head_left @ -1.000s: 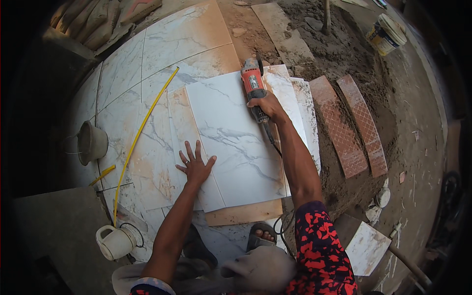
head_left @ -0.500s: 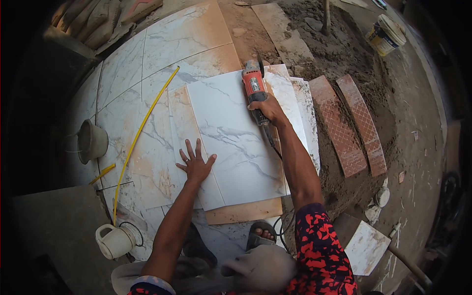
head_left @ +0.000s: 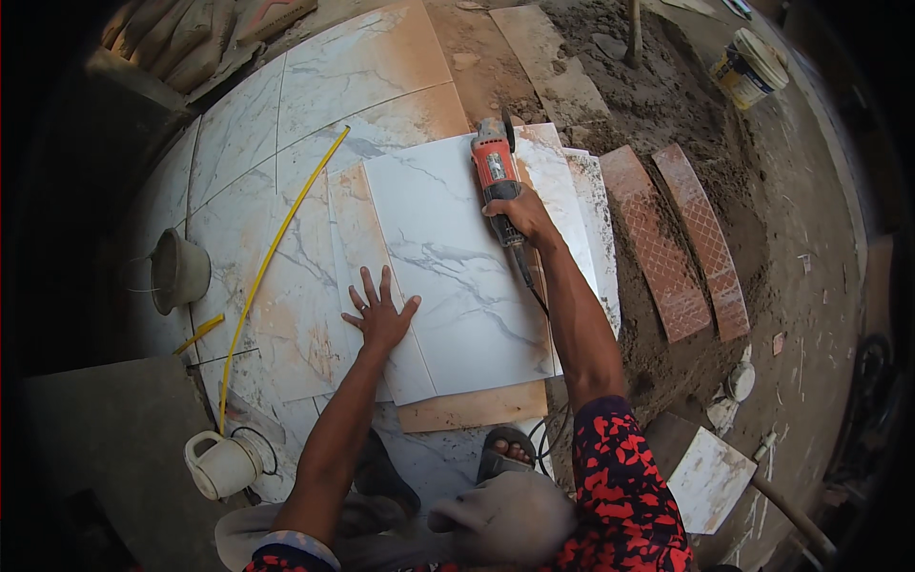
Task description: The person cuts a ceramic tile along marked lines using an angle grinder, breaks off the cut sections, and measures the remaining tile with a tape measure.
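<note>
Soft light brightens the central white tile (head_left: 467,324), while the fisheye edges curve into black

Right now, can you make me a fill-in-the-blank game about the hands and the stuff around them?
1. The right hand grips the ____ and black angle grinder.
2. A long yellow strip lies to the ____ of the left hand.
3. To the right of the top white tile lie ____ reddish patterned pieces.

Missing words: red; left; two.
</note>
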The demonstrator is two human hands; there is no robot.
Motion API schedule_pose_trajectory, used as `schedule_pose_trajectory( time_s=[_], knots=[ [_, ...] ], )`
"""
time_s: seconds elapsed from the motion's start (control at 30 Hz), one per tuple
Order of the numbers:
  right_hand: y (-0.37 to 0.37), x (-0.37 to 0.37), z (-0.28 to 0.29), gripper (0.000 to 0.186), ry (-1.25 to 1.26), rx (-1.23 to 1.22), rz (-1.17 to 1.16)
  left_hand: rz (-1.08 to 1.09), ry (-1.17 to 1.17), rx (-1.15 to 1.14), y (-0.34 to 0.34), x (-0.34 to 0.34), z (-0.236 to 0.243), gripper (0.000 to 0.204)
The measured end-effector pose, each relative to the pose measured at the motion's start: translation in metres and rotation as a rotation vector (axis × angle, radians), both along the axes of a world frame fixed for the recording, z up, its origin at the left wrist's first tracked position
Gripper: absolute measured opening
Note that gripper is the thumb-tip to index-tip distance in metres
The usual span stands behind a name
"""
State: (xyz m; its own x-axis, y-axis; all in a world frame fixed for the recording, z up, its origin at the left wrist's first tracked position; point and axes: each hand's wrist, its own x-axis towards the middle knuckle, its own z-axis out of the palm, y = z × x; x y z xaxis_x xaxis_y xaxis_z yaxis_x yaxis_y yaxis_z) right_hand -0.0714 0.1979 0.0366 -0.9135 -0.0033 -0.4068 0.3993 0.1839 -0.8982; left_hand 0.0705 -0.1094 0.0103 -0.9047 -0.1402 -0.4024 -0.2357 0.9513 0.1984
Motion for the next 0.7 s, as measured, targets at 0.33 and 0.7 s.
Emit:
schedule_pose_trajectory(
  time_s=[0.33,0.7],
  knots=[
    [0.001,-0.003,0.001,0.04,-0.045,-0.041,-0.002,0.001,0.022,-0.015,0.001,0.001,-0.001,0.095],
    [0.0,0.011,0.011,0.04,-0.021,-0.02,-0.001,0.004,0.007,-0.001,0.001,0.0,0.001,0.095]
  ],
)
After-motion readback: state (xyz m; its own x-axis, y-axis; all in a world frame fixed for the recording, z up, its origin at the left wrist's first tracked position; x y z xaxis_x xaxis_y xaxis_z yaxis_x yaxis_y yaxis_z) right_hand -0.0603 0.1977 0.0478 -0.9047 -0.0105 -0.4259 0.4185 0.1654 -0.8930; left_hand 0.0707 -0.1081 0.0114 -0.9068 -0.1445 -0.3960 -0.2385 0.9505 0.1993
